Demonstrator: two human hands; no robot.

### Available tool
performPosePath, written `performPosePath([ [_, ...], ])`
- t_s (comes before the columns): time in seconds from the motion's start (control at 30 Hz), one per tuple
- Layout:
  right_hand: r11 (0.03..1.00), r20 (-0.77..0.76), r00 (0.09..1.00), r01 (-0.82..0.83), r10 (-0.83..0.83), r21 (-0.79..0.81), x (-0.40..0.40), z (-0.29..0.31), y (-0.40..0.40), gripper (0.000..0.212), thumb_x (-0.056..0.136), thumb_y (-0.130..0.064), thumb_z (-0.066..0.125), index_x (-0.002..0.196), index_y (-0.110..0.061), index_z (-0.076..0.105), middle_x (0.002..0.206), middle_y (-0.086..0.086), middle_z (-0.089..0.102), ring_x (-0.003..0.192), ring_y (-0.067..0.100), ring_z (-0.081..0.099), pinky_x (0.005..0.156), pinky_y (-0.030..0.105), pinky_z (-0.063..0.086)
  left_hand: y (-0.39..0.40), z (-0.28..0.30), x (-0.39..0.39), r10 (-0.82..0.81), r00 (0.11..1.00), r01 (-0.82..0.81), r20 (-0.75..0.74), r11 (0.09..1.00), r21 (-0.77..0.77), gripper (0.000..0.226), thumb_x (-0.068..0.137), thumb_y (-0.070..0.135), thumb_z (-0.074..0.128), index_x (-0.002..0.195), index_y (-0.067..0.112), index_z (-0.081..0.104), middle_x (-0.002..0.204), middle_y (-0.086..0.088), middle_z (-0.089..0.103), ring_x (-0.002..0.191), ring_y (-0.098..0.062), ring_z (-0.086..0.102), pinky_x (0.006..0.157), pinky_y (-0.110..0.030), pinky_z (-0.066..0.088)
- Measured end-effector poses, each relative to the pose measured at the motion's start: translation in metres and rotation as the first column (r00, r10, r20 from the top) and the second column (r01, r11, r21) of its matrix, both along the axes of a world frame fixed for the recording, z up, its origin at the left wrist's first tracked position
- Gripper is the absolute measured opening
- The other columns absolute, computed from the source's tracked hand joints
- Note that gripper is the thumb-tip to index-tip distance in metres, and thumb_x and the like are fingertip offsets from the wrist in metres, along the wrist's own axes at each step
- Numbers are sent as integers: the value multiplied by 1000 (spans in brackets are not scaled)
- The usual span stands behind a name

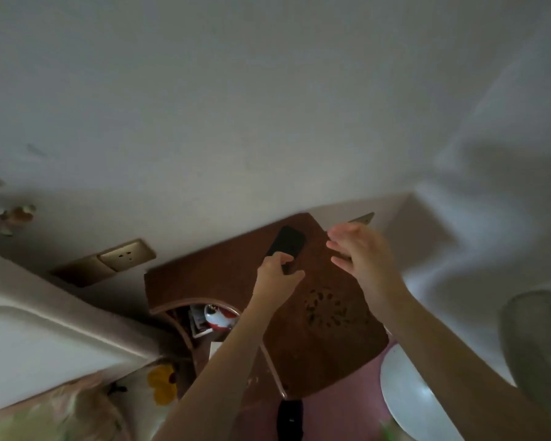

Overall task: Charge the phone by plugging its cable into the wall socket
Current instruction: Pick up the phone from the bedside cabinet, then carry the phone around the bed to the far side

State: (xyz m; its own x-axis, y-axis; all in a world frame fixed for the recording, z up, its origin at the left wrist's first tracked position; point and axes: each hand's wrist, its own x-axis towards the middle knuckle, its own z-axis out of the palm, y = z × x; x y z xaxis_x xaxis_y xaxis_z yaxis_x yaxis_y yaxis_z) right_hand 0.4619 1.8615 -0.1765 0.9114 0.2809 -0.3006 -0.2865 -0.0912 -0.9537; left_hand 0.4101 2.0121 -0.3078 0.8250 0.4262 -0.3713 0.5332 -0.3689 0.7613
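Head view: your left hand (275,275) fingers pinch the phone (287,245) on the surface (315,345), your right hand (360,249) fingers spread beside it.

The black rectangular phone (286,244) lies on the brown wooden bedside table (318,345), its near end under the fingers of the left hand (275,278). The right hand (360,249) hovers just right of the phone, above the table's far edge. The beige wall socket (126,255) sits on the wall well left of the left hand. A white round fan base (407,396) stands near the right forearm.
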Motion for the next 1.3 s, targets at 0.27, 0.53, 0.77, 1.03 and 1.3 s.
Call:
performPosePath([
  [0.27,998,-11,999,46,-47,-52,14,-10,5,15,95,-18,62,93,-27,74,108,-2,71,101,12,70,91,37,58,7,-65,56,145,968,-78,-203,949,307,88,90,48,61,154,11,15,159,-13,19,144,-37,20,115,-53,19],
  [0.53,992,-89,989,109,-115,-70,17,-19,-5,23,97,-11,54,95,-21,74,102,-2,75,97,14,73,93,40,57,17,-77,88,90,954,55,-286,885,463,87,75,43,80,138,3,37,139,-16,40,129,-36,37,106,-46,35],
  [0.77,990,-102,989,100,-110,-99,16,-15,-5,23,96,-11,54,93,-23,74,96,-4,76,96,16,73,91,38,58,11,-67,92,-13,968,118,-251,905,409,86,66,42,82,130,7,36,126,-13,54,117,-34,54,95,-46,45],
  [1.03,973,44,995,95,-88,-208,6,0,-2,17,97,-15,55,104,-21,70,98,-9,70,98,12,68,95,40,55,-20,5,76,31,996,-45,78,982,183,63,61,62,69,106,25,43,92,7,59,81,-16,63,66,-36,57],
  [1.3,986,63,993,107,-99,-130,-9,24,-6,22,102,-31,49,122,-27,58,112,3,68,108,21,65,97,43,53,-33,122,50,100,939,-83,329,994,-67,71,49,73,71,95,28,42,88,9,58,70,-5,63,54,-28,58],
])
